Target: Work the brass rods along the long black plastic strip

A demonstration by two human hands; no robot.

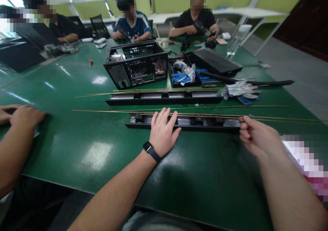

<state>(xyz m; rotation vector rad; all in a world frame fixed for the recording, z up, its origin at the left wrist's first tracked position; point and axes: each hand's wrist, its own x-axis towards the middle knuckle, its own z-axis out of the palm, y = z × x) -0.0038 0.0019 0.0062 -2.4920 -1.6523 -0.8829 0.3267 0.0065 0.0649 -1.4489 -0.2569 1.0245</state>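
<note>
A long black channel-shaped rail (205, 127) with dark blocks inside lies on the green table in front of me. My left hand (162, 132), wearing a watch (151, 150), rests across the rail's middle with its fingers spread. At the rail's right end, my right hand (256, 135) is closed in a pinch on a thin brass-coloured rod (289, 119); its fingertips partly cover the contact. Several such rods run lengthwise over the rail. Behind it lies a second black rail (164, 102), with more thin rods along it.
An open black computer case (116, 74) stands beyond the rails. Work gloves (188, 72) lie in a tray, more gloves (241, 90) at the right. A neighbour's hands (27, 116) are at far left. People sit opposite, two with power drills. A clear bottle (238, 41) stands back right.
</note>
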